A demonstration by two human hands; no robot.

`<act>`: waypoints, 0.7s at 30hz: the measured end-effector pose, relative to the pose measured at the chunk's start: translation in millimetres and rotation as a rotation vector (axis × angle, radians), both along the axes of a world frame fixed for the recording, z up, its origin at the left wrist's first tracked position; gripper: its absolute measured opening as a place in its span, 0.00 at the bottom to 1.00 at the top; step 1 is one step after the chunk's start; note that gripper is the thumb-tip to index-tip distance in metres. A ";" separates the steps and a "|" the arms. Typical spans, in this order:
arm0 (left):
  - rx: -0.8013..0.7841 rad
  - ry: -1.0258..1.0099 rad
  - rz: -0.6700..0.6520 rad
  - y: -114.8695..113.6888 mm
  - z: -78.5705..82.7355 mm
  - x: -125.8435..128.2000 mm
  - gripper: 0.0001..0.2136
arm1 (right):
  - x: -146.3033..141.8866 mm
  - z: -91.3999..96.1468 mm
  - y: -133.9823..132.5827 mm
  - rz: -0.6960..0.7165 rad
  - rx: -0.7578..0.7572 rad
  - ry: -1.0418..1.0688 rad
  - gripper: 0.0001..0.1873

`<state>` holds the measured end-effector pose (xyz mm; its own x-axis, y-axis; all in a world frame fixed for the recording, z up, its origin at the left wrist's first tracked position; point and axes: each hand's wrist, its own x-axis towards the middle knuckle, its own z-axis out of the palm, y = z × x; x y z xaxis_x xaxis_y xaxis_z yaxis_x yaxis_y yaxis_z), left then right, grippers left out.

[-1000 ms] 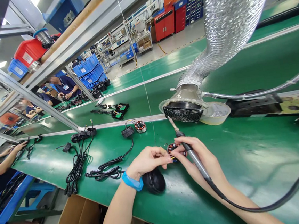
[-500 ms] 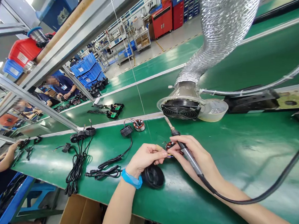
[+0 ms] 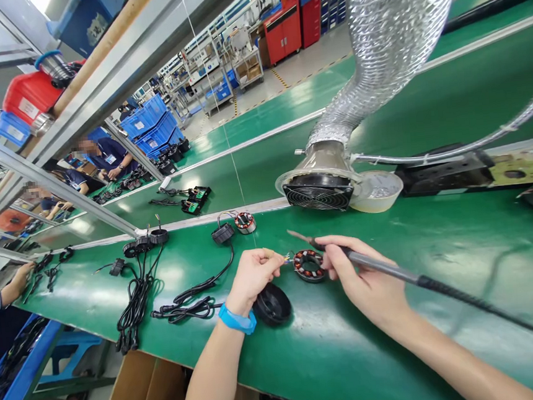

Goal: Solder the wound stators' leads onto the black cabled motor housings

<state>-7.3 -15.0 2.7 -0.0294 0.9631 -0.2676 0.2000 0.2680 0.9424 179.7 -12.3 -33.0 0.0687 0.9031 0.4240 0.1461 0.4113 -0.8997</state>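
Note:
My left hand [image 3: 257,274] pinches thin coloured wires [image 3: 286,259] close to a motor stator [image 3: 308,265] with copper windings, which lies on the green bench. A soldering iron [image 3: 374,263] rests in the grip of my right hand [image 3: 367,278], its tip pointing left above the stator. Under my left wrist sits a round black housing [image 3: 272,304], hollow side showing, with a black cable leading off to the left. How the wires join the stator is too small to make out.
A fume extractor fan [image 3: 318,192] hangs from a silver duct behind my hands, beside a pale plastic bowl [image 3: 378,191]. Another stator [image 3: 245,222] and bundled black cables [image 3: 136,305] lie to the left. A co-worker's hand [image 3: 21,277] is at far left.
My right hand has moved right, away from my left fingers, and the iron has swung from steep to nearly level. The stator is now uncovered. My left hand has shifted slightly left.

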 end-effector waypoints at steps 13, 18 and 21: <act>-0.001 0.039 -0.018 2.9 -1.4 0.6 0.14 | 5.4 -0.2 -2.5 0.070 0.028 -0.021 0.15; 0.001 0.048 -0.003 2.8 0.0 1.3 0.14 | 4.0 -1.0 -2.1 0.111 -0.041 0.081 0.14; 0.019 0.058 0.005 2.5 0.4 1.9 0.14 | 1.1 1.0 0.0 0.130 -0.158 0.237 0.14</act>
